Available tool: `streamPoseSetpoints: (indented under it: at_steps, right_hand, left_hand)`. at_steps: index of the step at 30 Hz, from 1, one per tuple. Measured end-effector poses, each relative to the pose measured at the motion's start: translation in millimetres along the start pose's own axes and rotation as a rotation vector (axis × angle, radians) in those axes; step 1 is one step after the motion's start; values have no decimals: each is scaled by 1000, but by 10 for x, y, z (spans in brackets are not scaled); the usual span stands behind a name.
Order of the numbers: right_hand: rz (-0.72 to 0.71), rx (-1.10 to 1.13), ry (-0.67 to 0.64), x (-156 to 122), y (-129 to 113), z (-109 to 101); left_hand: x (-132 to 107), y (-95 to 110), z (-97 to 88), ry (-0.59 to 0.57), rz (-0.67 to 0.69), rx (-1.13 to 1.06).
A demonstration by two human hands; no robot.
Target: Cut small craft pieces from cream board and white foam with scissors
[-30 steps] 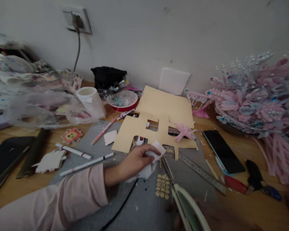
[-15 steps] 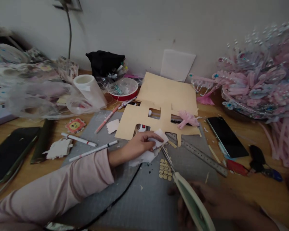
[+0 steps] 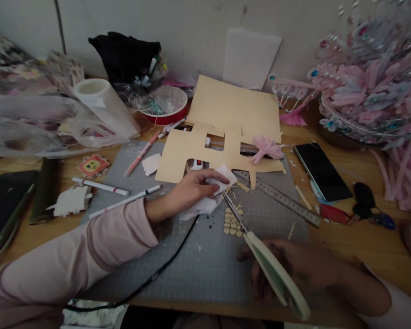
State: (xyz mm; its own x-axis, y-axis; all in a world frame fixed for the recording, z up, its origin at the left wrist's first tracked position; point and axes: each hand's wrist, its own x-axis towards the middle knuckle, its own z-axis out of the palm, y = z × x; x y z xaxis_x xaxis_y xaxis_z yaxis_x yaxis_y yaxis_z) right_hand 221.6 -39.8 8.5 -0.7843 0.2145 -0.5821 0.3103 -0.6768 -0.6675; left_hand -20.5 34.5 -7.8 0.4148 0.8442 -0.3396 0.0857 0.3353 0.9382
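My left hand (image 3: 188,189) pinches a white paper piece (image 3: 222,179) over the grey cutting mat (image 3: 205,265), with more white paper under the palm. My right hand (image 3: 294,267) grips pale green-handled scissors (image 3: 260,253) whose blades reach up to the paper's lower edge. A small beige cut-out of joined circles (image 3: 231,222) lies on the mat just below the blades. A tan card sheet with cut-out windows (image 3: 212,155) lies right behind my left hand.
A steel ruler (image 3: 281,198), a phone (image 3: 322,171), pens (image 3: 125,201), a red-rimmed bowl (image 3: 166,107), a tape roll (image 3: 102,103) and a pink beaded headdress (image 3: 373,100) crowd the wooden table. A black cable (image 3: 164,265) crosses the mat. Another dark phone (image 3: 3,201) lies at left.
The view has tilted downward and my right hand with the scissors has come more into sight. My left hand keeps its pinch on the white paper; the blades stay at its edge.
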Motion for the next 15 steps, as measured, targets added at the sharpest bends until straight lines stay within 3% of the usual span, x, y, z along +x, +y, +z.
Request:
streamPoseSetpoints:
  at_steps: [9,15]
  right_hand:
    - [-45,18,-3,6,6,-10]
    - [12,-35,-24,-3,-32,-10]
  left_hand:
    - [0,4,-12,-13,7,2]
    - [5,6,-19,-21,10,-9]
